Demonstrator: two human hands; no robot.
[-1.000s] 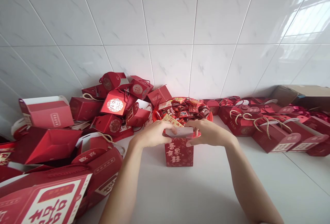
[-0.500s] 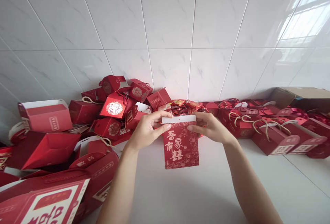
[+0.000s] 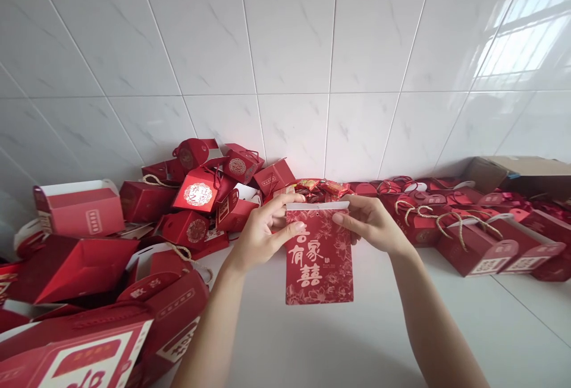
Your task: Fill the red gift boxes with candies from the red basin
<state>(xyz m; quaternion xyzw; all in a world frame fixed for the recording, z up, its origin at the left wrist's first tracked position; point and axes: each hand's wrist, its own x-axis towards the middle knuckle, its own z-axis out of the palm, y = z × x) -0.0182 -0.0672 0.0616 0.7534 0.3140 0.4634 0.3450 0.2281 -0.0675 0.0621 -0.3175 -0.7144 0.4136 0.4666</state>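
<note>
A flat red packet with white characters, a floral pattern and a pale strip along its top edge hangs upright between my hands. My left hand pinches its upper left edge, thumb in front and fingers behind. At the upper right edge my right hand grips it the same way. Behind the packet's top lies a pile of red wrapped sweets, partly hidden by the packet and fingers.
Red gift boxes are heaped at the left, against the tiled wall. Several closed red boxes with rope handles stand at the right. A cardboard box sits behind them on the pale surface.
The packet and both hands have come slightly lower and nearer, and the packet looks a little larger. The camera view has shifted slightly upward.
</note>
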